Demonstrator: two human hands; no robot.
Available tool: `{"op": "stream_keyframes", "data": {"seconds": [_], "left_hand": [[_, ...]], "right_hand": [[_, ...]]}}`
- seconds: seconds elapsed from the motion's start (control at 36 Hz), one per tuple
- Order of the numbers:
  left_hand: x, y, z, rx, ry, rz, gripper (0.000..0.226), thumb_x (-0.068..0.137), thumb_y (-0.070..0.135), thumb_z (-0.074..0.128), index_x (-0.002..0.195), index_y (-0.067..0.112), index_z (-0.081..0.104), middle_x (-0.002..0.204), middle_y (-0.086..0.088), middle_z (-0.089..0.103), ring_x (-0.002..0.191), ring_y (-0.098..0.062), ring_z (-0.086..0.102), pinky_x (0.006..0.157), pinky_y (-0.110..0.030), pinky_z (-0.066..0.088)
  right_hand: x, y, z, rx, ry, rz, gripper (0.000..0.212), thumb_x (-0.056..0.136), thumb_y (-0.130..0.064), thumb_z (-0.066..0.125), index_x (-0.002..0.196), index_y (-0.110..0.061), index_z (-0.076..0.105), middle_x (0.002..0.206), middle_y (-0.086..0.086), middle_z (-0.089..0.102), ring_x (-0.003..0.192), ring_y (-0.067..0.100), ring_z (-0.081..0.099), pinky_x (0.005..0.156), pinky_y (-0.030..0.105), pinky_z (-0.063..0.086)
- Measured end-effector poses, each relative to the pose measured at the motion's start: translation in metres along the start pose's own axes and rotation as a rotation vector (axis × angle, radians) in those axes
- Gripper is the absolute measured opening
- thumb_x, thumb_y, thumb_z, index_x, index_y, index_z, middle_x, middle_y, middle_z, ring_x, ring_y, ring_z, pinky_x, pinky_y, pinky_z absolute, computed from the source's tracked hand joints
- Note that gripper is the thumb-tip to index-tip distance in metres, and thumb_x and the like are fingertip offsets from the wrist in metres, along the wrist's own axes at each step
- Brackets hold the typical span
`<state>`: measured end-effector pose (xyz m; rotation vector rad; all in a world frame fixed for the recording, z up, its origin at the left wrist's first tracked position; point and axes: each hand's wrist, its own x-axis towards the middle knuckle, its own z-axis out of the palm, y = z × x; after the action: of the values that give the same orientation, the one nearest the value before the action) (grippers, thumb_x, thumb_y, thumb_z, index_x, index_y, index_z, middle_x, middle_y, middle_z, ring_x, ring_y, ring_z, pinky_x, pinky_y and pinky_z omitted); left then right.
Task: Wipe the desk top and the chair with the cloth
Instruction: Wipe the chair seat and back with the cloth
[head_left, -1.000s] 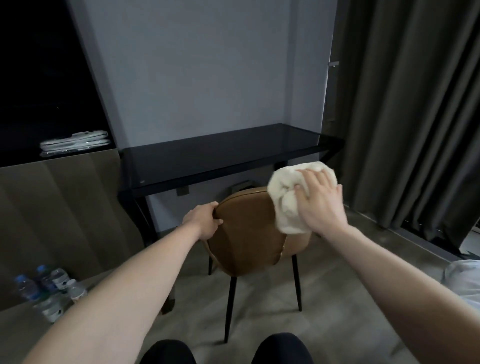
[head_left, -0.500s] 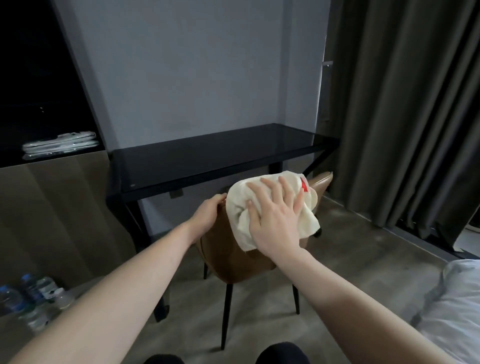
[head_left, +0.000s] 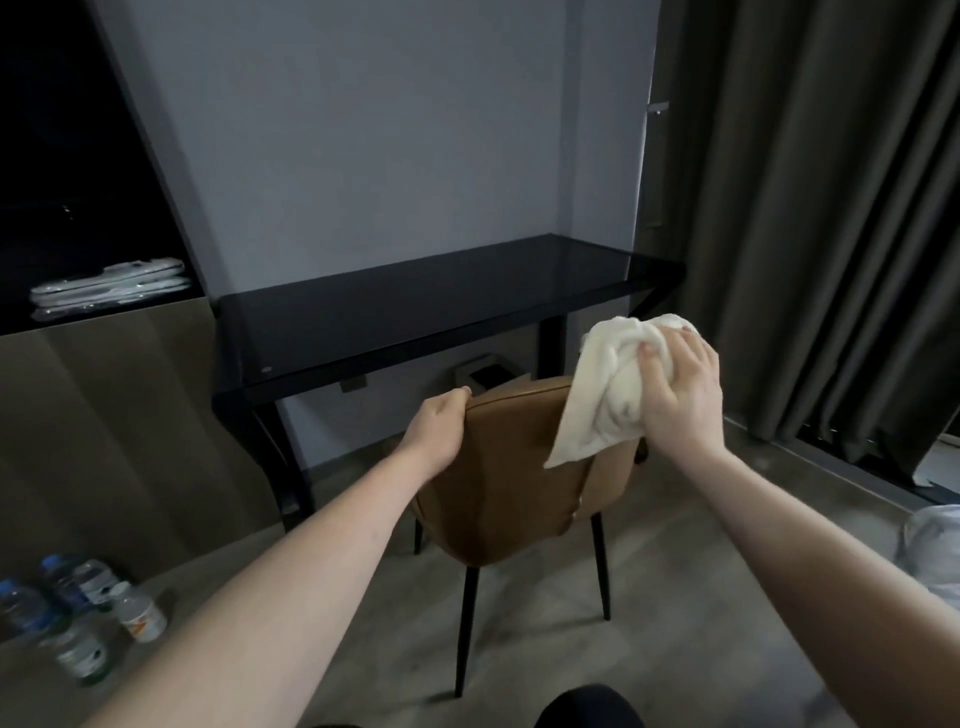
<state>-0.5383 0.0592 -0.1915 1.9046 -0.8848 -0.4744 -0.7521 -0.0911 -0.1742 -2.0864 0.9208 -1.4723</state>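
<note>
Cloth (head_left: 605, 387) bunched under right hand (head_left: 680, 395), fingers curled | left hand (head_left: 434, 428) grips chair (head_left: 511, 467) back, fingertips hidden

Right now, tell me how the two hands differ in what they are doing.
The left hand grips the chair backrest's top edge bare; the right hand holds the white cloth. The left is at the backrest's left corner, the right at its right side. Both are at the chair.

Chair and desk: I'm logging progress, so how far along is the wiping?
In hand: the right hand presses the cloth on the chair backrest's right edge; the left hand grips its top. Whether the desk top is done can't be told. The seat is hidden.
</note>
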Motion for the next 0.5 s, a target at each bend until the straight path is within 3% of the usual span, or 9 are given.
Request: {"op": "stream_keyframes", "data": {"seconds": [0.11,0.17,0.25,0.31,0.36,0.42,0.44,0.5], "left_hand": [[-0.001,0.001,-0.001,-0.01,-0.017,0.007,0.056,0.109,0.044,0.027,0.101,0.002,0.064,0.096,-0.003,0.065,0.089,-0.011,0.057,0.082,-0.033,0.036],[-0.002,0.0,-0.002,-0.009,-0.017,0.0,0.057,0.108,0.045,0.027,0.103,0.002,0.065,0.102,-0.009,0.067,0.094,-0.017,0.06,0.082,-0.034,0.038],[-0.001,0.0,-0.002,-0.021,-0.028,-0.011,0.053,0.108,0.046,0.028,0.098,0.012,0.067,0.099,0.0,0.065,0.096,-0.014,0.058,0.088,-0.035,0.036],[-0.001,-0.001,-0.003,-0.025,-0.037,-0.009,0.044,0.108,0.046,0.028,0.088,0.028,0.063,0.094,0.012,0.058,0.092,-0.007,0.053,0.094,-0.033,0.034],[-0.003,0.001,-0.005,-0.034,-0.067,-0.026,0.036,0.108,0.048,0.029,0.094,0.038,0.06,0.102,0.013,0.058,0.103,-0.009,0.051,0.105,-0.035,0.034],[-0.004,0.001,-0.008,-0.06,-0.083,-0.056,0.039,0.107,0.052,0.031,0.113,0.034,0.066,0.118,0.005,0.061,0.117,-0.017,0.053,0.113,-0.042,0.035],[-0.005,0.0,-0.009,-0.084,-0.084,-0.074,0.041,0.107,0.051,0.032,0.114,0.031,0.067,0.117,0.002,0.062,0.117,-0.02,0.055,0.112,-0.043,0.036],[-0.007,0.001,-0.012,-0.167,-0.096,-0.118,0.044,0.107,0.046,0.035,0.095,0.024,0.071,0.1,-0.001,0.069,0.103,-0.022,0.062,0.103,-0.042,0.042]], "right_hand": [[0.028,0.001,-0.023,0.179,-0.056,0.43,0.038,0.101,-0.041,0.041,0.134,-0.031,0.059,0.126,-0.008,0.061,0.116,0.017,0.057,0.098,0.039,0.044],[0.029,-0.003,-0.023,0.238,-0.077,0.5,0.037,0.103,-0.038,0.04,0.136,-0.032,0.057,0.123,-0.006,0.061,0.113,0.018,0.058,0.093,0.037,0.043],[0.013,-0.011,-0.014,0.278,-0.003,0.433,0.028,0.105,-0.037,0.04,0.129,-0.038,0.055,0.133,-0.008,0.057,0.118,0.012,0.054,0.104,0.04,0.044],[-0.007,-0.016,-0.002,0.271,0.026,0.38,0.037,0.106,-0.042,0.04,0.143,-0.038,0.045,0.153,-0.011,0.041,0.129,0.006,0.043,0.111,0.039,0.037],[-0.03,-0.023,0.013,0.218,0.025,0.291,0.051,0.106,-0.048,0.039,0.154,-0.036,0.03,0.165,-0.015,0.02,0.143,0.006,0.026,0.117,0.039,0.028],[-0.055,-0.035,0.031,0.138,0.01,0.175,0.054,0.105,-0.049,0.041,0.156,-0.036,0.028,0.168,-0.016,0.008,0.155,0.011,0.001,0.124,0.047,0.017],[-0.067,-0.043,0.041,0.084,-0.006,0.134,0.053,0.105,-0.047,0.042,0.155,-0.039,0.028,0.169,-0.016,0.004,0.156,0.014,-0.009,0.124,0.051,0.016],[-0.084,-0.059,0.059,-0.002,-0.023,0.083,0.052,0.105,-0.045,0.045,0.154,-0.043,0.028,0.169,-0.015,-0.002,0.155,0.02,-0.02,0.12,0.063,0.02]]}}
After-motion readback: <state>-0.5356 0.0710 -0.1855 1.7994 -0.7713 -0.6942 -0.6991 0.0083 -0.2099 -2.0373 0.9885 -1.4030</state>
